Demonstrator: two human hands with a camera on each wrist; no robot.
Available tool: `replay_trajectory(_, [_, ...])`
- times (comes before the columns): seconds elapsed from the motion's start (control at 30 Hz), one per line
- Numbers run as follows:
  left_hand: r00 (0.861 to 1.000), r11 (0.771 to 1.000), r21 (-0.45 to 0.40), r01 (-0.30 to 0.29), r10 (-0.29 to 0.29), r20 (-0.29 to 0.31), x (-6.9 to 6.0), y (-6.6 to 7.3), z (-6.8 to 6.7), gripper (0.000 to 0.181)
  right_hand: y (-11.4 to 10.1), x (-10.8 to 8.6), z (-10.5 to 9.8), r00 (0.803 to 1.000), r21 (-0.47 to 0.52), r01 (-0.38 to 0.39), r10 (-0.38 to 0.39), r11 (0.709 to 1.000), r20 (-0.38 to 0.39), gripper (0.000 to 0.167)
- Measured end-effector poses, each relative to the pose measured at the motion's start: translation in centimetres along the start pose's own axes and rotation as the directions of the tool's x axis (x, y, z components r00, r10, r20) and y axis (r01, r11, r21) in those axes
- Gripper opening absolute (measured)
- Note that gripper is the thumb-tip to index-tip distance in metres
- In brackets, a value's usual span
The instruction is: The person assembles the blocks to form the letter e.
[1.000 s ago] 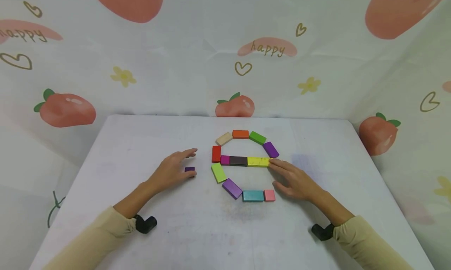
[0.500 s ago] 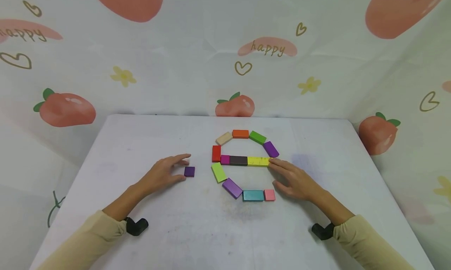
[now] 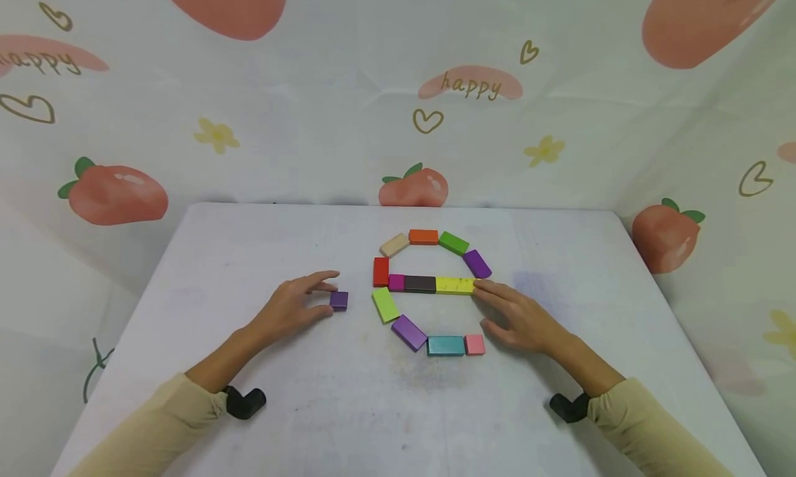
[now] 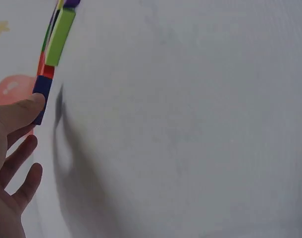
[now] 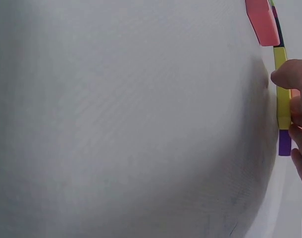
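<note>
My left hand (image 3: 291, 304) pinches a small dark purple block (image 3: 338, 301) between thumb and a finger, left of the block figure. In the left wrist view the thumb lies over this block (image 4: 41, 100), and the other fingers spread loosely. The fingertips of my right hand (image 3: 519, 318) touch the right end of the yellow block (image 3: 455, 285), with the fingers fairly straight and the thumb apart. The yellow block forms a middle row with a black block (image 3: 419, 284) and a magenta block (image 3: 396, 283).
Around that row curve a red block (image 3: 381, 272), a beige block (image 3: 394, 245), orange (image 3: 423, 237), green (image 3: 454, 243) and purple blocks (image 3: 477, 263). Below run lime (image 3: 385, 305), purple (image 3: 408, 332), teal (image 3: 446, 345) and pink blocks (image 3: 475, 344) on the white table (image 3: 348, 422).
My left hand drew back left from a second ago, then came slightly right again with the small purple block, whose top face now shows. My right hand keeps its place on the yellow block.
</note>
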State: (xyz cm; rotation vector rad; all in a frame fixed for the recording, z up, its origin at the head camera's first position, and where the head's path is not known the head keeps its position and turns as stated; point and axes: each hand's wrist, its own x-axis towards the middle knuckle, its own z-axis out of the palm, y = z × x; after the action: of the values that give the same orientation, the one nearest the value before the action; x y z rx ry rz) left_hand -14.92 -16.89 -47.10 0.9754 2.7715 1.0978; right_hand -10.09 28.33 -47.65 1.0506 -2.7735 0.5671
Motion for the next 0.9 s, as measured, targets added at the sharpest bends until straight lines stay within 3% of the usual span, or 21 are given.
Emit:
replay_trajectory(0.2, [0.998, 0.999, -0.031, -0.036, 0.034, -0.061, 1.1, 2.5, 1.5, 0.068, 0.1, 0.0, 0.0, 1.0, 0.004, -0.001, 0.001, 1.0, 0.002, 0.06])
replay_trajectory(0.33, [0.997, 0.997, -0.058, -0.05, 0.046, -0.069, 1.9, 4.6, 3.0, 0.067, 0.1, 0.0, -0.1, 1.0, 0.016, -0.02, 0.02, 1.0, 0.017, 0.061])
replay_trajectory(0.7, [0.991, 0.983, -0.139, -0.122, 0.128, 0.033, 3.7, 10.7, 7.7, 0.055, 0.1, 0.1, -0.5, 0.997, 0.027, -0.061, 0.06, 0.998, 0.051, 0.061])
replay_trajectory(0.9, [0.985, 0.983, -0.113, -0.142, 0.151, 0.079, 4.4, 13.5, 10.1, 0.054, 0.2, 0.1, -0.6, 0.998, 0.0, -0.031, 0.031, 1.0, 0.056, 0.064])
